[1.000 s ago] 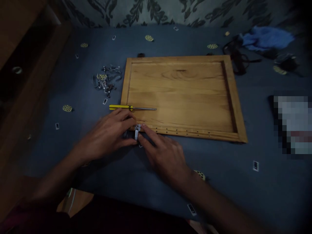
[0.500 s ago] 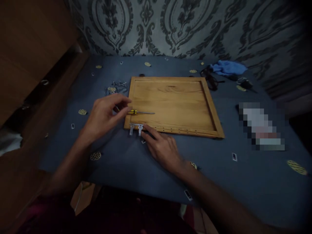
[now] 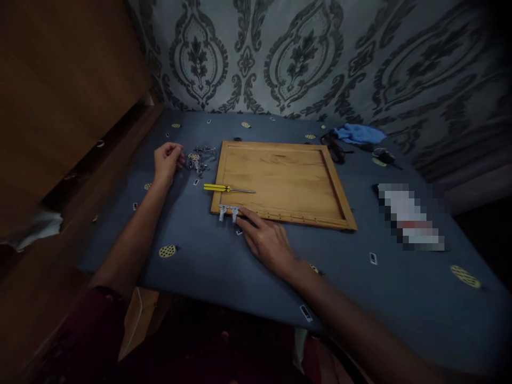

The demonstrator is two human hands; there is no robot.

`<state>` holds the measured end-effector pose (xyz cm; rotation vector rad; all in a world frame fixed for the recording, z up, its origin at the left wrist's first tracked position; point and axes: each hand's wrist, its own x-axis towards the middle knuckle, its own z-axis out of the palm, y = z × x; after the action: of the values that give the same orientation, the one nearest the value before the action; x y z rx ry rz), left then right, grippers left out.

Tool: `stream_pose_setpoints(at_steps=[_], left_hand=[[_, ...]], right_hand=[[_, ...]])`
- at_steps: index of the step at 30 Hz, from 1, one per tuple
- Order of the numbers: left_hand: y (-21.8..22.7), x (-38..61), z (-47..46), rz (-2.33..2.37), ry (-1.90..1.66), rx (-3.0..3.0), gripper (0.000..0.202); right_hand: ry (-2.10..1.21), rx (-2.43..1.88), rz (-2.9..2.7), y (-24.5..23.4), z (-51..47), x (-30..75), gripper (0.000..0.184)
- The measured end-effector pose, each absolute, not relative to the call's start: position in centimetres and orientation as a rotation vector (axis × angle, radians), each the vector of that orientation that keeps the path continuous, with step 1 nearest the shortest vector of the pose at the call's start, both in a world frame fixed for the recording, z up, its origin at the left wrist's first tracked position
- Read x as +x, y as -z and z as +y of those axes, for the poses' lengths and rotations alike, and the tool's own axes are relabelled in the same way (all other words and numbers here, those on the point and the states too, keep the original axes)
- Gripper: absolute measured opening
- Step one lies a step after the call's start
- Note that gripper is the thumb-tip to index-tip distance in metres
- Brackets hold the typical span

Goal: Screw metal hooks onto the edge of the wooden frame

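A wooden panel [image 3: 280,181] with a raised frame lies flat on a blue patterned cloth [image 3: 224,266]. A metal hinge [image 3: 228,212] sits on its near left corner. My right hand [image 3: 266,240] rests flat on the cloth with its fingertips touching the hinge. A yellow-handled screwdriver [image 3: 226,188] lies across the panel's left edge. My left hand [image 3: 168,159] reaches far left, fingers curled, beside a small pile of metal hardware [image 3: 200,157]. Whether those fingers hold anything is hidden.
A wooden cabinet [image 3: 60,106] stands along the left side. A blue cloth [image 3: 358,133] and dark cords [image 3: 334,146] lie at the back right, a blurred-out object [image 3: 410,216] at the right. Patterned wallpaper rises behind.
My left hand left the hinge, passed the screwdriver and moved far left to the hardware pile. The right hand stayed at the hinge. The view tilted up.
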<state>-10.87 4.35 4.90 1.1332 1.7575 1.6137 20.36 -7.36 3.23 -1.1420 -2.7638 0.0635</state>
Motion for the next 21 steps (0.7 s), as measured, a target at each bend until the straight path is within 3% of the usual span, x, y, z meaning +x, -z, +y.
stream_pose_setpoints(at_steps=[21], left_hand=[[-0.7, -11.7, 3.8, 1.652, -1.438, 1.443, 0.013]], right_hand=[[-0.049, -1.113, -2.813, -2.5, -7.0, 20.8, 0.05]])
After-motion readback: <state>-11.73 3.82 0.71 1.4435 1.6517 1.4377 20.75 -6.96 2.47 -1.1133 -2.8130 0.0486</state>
